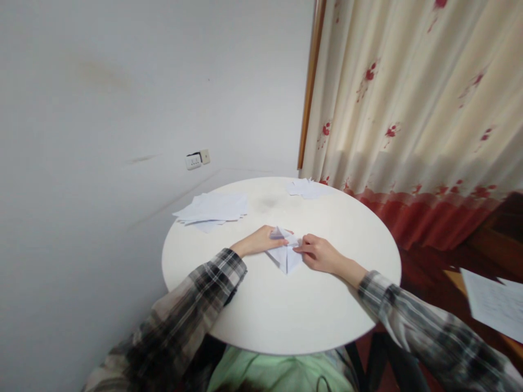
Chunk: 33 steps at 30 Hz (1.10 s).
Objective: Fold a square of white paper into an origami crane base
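A folded sheet of white paper (287, 262) lies on the round white table, its lower end narrowing to a point and a flap raised at its top. My left hand (261, 241) grips it from the left, thumb across the upper folds and the other fingers partly hidden behind the flap. From the right, my right hand (321, 253) is closed, with curled fingers and a fingertip pressed at the paper's right side near the centre crease. Whether the right thumb goes under the edge is too small to tell.
A loose stack of white sheets (218, 207) lies at the table's back left. Smaller white papers (306, 188) lie at the back edge. The round table (281, 321) stands near a wall with a socket (193, 161) and a flowered curtain (408, 109). Written sheets (496, 302) are at right.
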Available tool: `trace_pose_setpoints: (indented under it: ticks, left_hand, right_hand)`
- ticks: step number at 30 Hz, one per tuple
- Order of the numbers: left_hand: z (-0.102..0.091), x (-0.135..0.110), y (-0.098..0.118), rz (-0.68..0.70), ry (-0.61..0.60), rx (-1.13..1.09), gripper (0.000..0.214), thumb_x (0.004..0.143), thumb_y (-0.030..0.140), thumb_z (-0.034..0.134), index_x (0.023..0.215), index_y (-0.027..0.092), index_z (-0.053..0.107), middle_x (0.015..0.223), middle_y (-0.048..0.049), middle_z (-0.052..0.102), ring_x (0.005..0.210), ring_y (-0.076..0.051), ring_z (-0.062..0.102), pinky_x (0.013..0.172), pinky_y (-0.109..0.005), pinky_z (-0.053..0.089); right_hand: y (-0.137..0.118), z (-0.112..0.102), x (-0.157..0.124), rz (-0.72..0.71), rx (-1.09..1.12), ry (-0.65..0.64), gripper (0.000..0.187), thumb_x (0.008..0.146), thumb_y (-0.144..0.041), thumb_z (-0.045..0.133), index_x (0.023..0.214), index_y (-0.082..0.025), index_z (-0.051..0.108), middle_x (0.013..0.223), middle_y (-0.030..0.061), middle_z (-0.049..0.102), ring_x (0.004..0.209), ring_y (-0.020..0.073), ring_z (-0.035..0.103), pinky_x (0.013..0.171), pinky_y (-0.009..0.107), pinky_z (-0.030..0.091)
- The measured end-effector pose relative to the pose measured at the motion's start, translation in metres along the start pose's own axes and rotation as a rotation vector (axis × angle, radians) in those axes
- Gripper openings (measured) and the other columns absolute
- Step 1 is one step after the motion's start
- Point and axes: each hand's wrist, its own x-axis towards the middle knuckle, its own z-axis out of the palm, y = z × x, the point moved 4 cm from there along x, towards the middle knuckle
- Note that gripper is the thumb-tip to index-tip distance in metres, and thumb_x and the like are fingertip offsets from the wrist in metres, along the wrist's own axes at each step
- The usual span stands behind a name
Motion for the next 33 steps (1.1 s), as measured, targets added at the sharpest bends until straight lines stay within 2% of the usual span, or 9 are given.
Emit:
trace_pose_setpoints:
  ticks: [3,6,13,16,19,22,26,29,33]
  left_hand:
    - [-0.003,0.002,-0.006,0.024,0.138,0.001,0.038,0.071,0.038,0.059,0.098,0.011,0.065,0.097,-0.0081,0.066,0.087,-0.019,0.06,0.077,-0.026,0.045]
    - [-0.005,0.005,-0.012,0.003,0.253,0.057,0.037,0.072,0.041,0.057,0.085,0.008,0.067,0.08,-0.0065,0.068,0.072,-0.017,0.06,0.062,-0.023,0.044]
    - [-0.006,0.008,-0.01,-0.003,0.321,0.21,0.04,0.072,0.046,0.054,0.066,0.009,0.066,0.053,0.0011,0.055,0.05,-0.01,0.045,0.044,-0.018,0.029]
    - [-0.007,0.008,-0.009,0.002,0.326,0.246,0.042,0.072,0.048,0.053,0.063,0.009,0.065,0.05,0.002,0.05,0.048,-0.009,0.042,0.042,-0.018,0.026]
    - [-0.007,0.008,-0.007,0.013,0.321,0.247,0.042,0.072,0.048,0.052,0.064,0.009,0.065,0.051,0.0016,0.051,0.05,-0.009,0.043,0.043,-0.018,0.027]
    - [-0.006,0.009,-0.006,0.019,0.31,0.248,0.041,0.072,0.047,0.053,0.066,0.009,0.066,0.053,0.0011,0.054,0.051,-0.01,0.045,0.045,-0.018,0.03]
    - [-0.006,0.009,-0.002,0.048,0.346,0.302,0.037,0.073,0.045,0.054,0.073,0.01,0.067,0.062,-0.002,0.061,0.058,-0.013,0.053,0.051,-0.021,0.038]
    - [-0.009,0.004,0.013,0.202,0.411,0.354,0.031,0.073,0.039,0.058,0.086,0.012,0.066,0.083,-0.0073,0.066,0.077,-0.017,0.059,0.069,-0.026,0.044]
    - [-0.015,-0.017,0.038,0.483,0.657,0.482,0.031,0.081,0.035,0.048,0.103,0.016,0.058,0.104,-0.0093,0.061,0.101,-0.02,0.051,0.09,-0.036,0.038]
  right_hand:
    - [0.004,0.002,0.001,0.057,0.067,0.031,0.022,0.079,-0.018,0.049,0.093,-0.019,0.066,0.071,0.0033,0.051,0.068,0.0131,0.048,0.062,0.024,0.039]
    - [0.011,0.006,0.005,0.168,0.167,0.054,0.017,0.081,-0.025,0.051,0.084,-0.02,0.067,0.07,0.0021,0.05,0.066,0.0116,0.049,0.06,0.022,0.038]
    - [0.016,0.011,0.015,0.317,0.201,0.11,0.008,0.073,-0.023,0.06,0.068,-0.017,0.056,0.068,-0.0008,0.049,0.064,0.0111,0.046,0.06,0.023,0.037]
    - [0.025,0.014,0.014,0.419,0.201,0.185,0.021,0.067,-0.029,0.066,0.075,-0.018,0.051,0.067,-0.0026,0.046,0.06,0.0113,0.044,0.057,0.024,0.037]
    - [0.036,0.02,0.014,0.431,0.271,0.239,0.039,0.061,-0.032,0.07,0.09,-0.017,0.049,0.081,0.0013,0.051,0.072,0.0143,0.049,0.066,0.028,0.042]
    - [0.044,0.025,0.015,0.375,0.369,0.211,0.057,0.061,-0.031,0.07,0.109,-0.017,0.044,0.1,0.008,0.053,0.089,0.0181,0.052,0.079,0.034,0.042]
    - [0.049,0.028,0.018,0.326,0.423,0.138,0.063,0.065,-0.034,0.068,0.119,-0.017,0.041,0.115,0.0117,0.051,0.104,0.0208,0.048,0.091,0.038,0.036]
    - [0.051,0.028,0.019,0.336,0.395,0.11,0.064,0.065,-0.036,0.068,0.12,-0.018,0.042,0.118,0.0122,0.05,0.107,0.023,0.047,0.092,0.041,0.035]
    - [0.053,0.029,0.021,0.341,0.358,0.099,0.062,0.065,-0.037,0.068,0.12,-0.019,0.044,0.118,0.0122,0.052,0.107,0.0245,0.048,0.091,0.042,0.035]
